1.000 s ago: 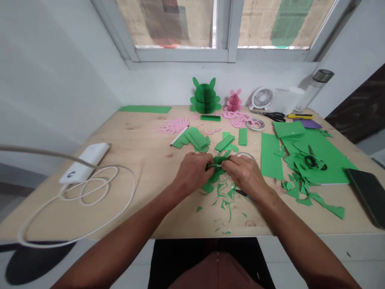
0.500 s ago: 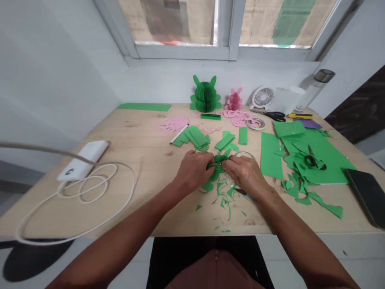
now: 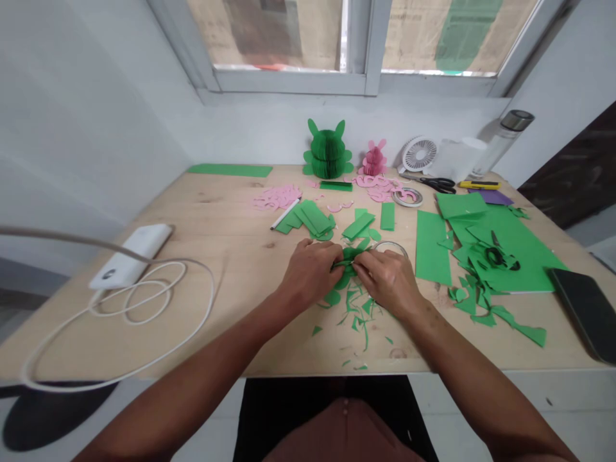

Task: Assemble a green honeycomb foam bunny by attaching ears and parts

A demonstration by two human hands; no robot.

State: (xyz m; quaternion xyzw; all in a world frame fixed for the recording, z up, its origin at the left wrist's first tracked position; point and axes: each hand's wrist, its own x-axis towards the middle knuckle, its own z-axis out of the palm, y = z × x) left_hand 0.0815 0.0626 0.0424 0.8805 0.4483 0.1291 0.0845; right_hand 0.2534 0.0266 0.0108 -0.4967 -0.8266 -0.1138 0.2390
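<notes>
Over the table (image 3: 235,269), right grip (image 3: 386,274) shifted slightly left, green paper (image 3: 355,252) held.

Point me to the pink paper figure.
In the head view, the pink paper figure stands at the back of the table, right of centre, between the larger green paper figure and the white fan.

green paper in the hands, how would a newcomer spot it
Below the window stands a table. Near its middle, the left hand and right hand almost meet, with the green paper between them. Unlike the green strips lying nearby, it alone is held.
</notes>
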